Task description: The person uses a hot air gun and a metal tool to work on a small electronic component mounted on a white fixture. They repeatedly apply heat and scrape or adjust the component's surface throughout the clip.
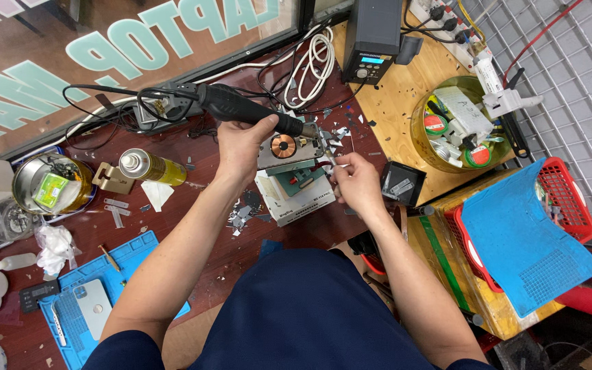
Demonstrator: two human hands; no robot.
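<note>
a blue mat [135, 255] with a phone back [95, 306] lay at the left of the tabletop [200, 147], a yellow spray can [151, 166] beyond it. the left hand [240, 145] gripped a black hot-air handle [248, 109], nozzle over the clamped phone board [288, 151] (copper coil showing). the right hand [358, 181] pinched tweezers [331, 164] just beside that board. a red basket [570, 199] sat far right.

sign [138, 41]: teal letters on glass, far above fingers | screen [371, 60]: small blue, on black box, above fingers | label [51, 190]: green, in tin, far left of fingers
</note>
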